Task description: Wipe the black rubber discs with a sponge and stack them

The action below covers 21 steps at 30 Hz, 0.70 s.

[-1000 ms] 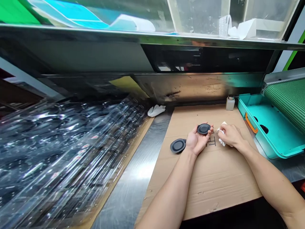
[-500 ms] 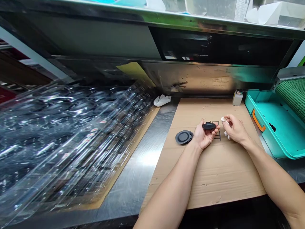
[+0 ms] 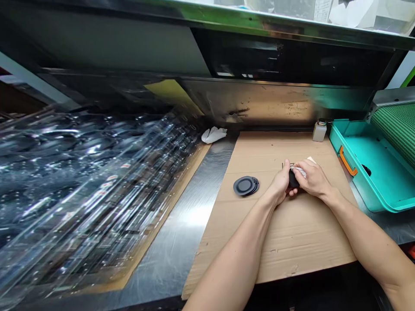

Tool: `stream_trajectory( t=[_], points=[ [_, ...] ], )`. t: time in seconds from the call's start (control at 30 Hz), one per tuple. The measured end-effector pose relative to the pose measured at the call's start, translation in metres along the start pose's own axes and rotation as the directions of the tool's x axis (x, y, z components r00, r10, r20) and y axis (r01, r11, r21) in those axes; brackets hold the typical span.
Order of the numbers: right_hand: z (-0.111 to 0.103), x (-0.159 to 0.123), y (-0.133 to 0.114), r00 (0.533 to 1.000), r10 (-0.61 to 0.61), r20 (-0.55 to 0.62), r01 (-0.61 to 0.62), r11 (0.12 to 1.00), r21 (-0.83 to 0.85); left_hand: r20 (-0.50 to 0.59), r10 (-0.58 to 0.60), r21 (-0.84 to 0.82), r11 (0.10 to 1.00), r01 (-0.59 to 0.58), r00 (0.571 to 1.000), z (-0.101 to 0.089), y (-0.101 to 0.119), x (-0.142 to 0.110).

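Note:
My left hand (image 3: 281,185) is closed round a small black round disc (image 3: 293,180), turned on edge so only a sliver shows between my two hands. My right hand (image 3: 311,179) pinches a white cloth (image 3: 304,171) and presses it against the disc. Both hands rest over a brown cardboard sheet (image 3: 292,233) on the metal bench. A second black disc (image 3: 245,185), or a small stack of them, lies flat on the cardboard just left of my left hand.
A wide pile of clear plastic-wrapped dark parts (image 3: 81,190) fills the left. A crumpled white cloth (image 3: 213,134) lies at the back, a small white bottle (image 3: 319,130) beside a teal tray (image 3: 379,172) with an orange handle on the right. A metal shelf (image 3: 259,26) hangs overhead.
My hands have come together: the disc, earlier held flat in my left palm, is now on edge, and the right hand's cloth has moved onto it.

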State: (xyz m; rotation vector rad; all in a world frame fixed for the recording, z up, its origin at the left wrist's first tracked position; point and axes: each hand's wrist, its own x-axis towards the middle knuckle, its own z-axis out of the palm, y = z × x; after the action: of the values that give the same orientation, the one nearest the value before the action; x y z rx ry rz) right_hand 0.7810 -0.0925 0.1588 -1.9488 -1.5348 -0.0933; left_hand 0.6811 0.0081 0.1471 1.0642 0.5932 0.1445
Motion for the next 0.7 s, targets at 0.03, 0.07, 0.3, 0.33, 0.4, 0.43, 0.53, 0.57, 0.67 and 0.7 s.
stream_trajectory(
  t=[0.03,0.07,0.3,0.33,0.4,0.43,0.53,0.57,0.67,0.7],
  points=[
    [-0.0003,0.0,0.0005,1.0,0.018,0.007,-0.018,0.999,-0.04,-0.012,0.007,0.018,1.0,-0.007,1.0,0.0001,-0.0011,0.0014],
    [-0.0009,-0.0001,0.001,0.999,0.038,0.025,-0.036,0.996,-0.077,-0.019,0.016,0.036,0.999,-0.015,1.0,0.0003,-0.0022,0.0027],
    [-0.0069,-0.0005,0.0032,0.992,0.02,0.122,0.0,0.987,-0.159,-0.023,0.029,0.111,0.993,-0.026,0.999,0.0035,-0.0044,0.0049],
    [-0.0069,-0.0002,0.003,0.992,0.002,0.123,0.018,0.988,-0.156,-0.032,0.021,0.107,0.994,-0.018,0.999,0.0039,-0.0042,0.0048],
    [-0.0067,0.0004,0.0025,0.992,-0.011,0.125,0.03,0.988,-0.152,-0.037,0.005,0.095,0.995,-0.001,0.999,0.004,-0.0039,0.0051],
    [-0.0067,0.0005,0.0023,0.992,-0.005,0.127,0.025,0.988,-0.154,-0.032,0.0,0.087,0.996,0.003,1.0,0.0038,-0.0039,0.0053],
    [-0.0068,0.0002,0.0021,0.988,0.032,0.149,-0.004,0.982,-0.19,-0.008,0.002,0.056,0.998,-0.002,1.0,0.0028,-0.004,0.0059],
    [-0.0068,-0.0001,0.0021,0.987,0.04,0.158,-0.007,0.979,-0.205,-0.009,0.003,0.047,0.999,-0.003,1.0,0.0028,-0.0039,0.0057],
    [-0.0059,-0.0004,0.0014,0.986,0.028,0.167,0.01,0.974,-0.226,-0.045,-0.012,0.046,0.999,0.014,0.999,0.0042,-0.0031,0.0047],
    [-0.0053,-0.0002,0.001,0.987,0.017,0.16,0.019,0.975,-0.222,-0.058,-0.012,0.049,0.999,0.015,0.998,0.0048,-0.0029,0.0043]
  ],
)
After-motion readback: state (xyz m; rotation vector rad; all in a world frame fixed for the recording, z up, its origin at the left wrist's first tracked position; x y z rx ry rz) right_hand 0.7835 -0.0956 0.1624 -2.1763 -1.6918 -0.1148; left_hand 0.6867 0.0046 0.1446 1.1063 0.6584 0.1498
